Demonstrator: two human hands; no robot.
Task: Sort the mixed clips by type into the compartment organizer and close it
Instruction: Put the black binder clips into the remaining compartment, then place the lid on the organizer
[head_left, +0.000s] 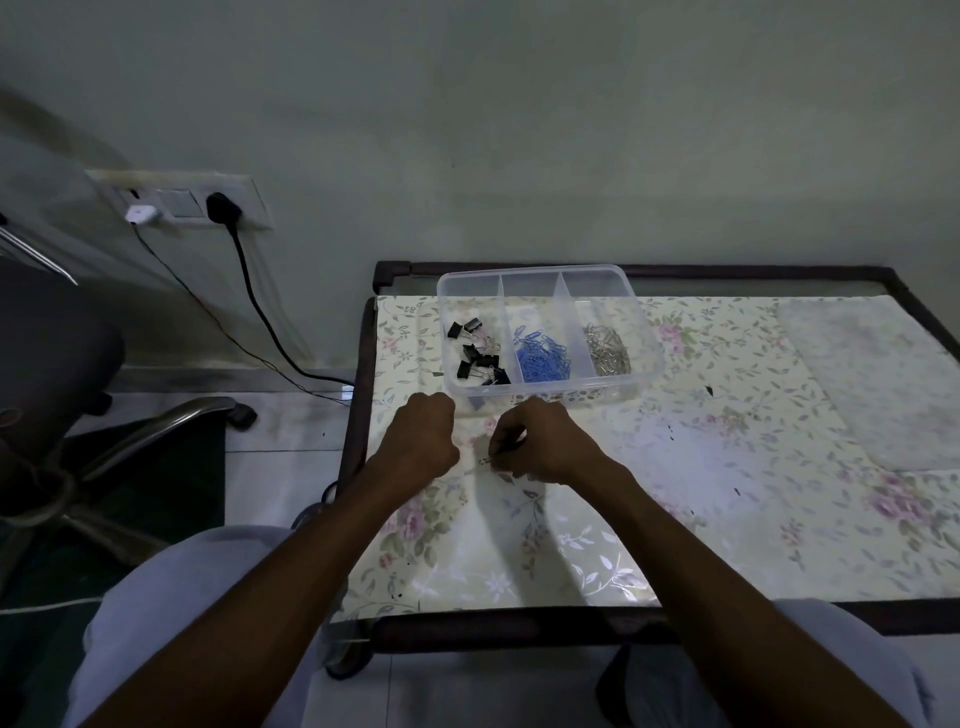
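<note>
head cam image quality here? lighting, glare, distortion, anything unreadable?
Head view: dim overall, wall and floor murky; wide-angle bends the table frame. Glare patch on the glossy floral table cover, more sheen near the front edge. The compartment organizer contents stay readable: black binder clips, blue paper clips, silver paper clips. The small item at the right hand fingertips is too tiny to identify; left hand is curled.
</note>
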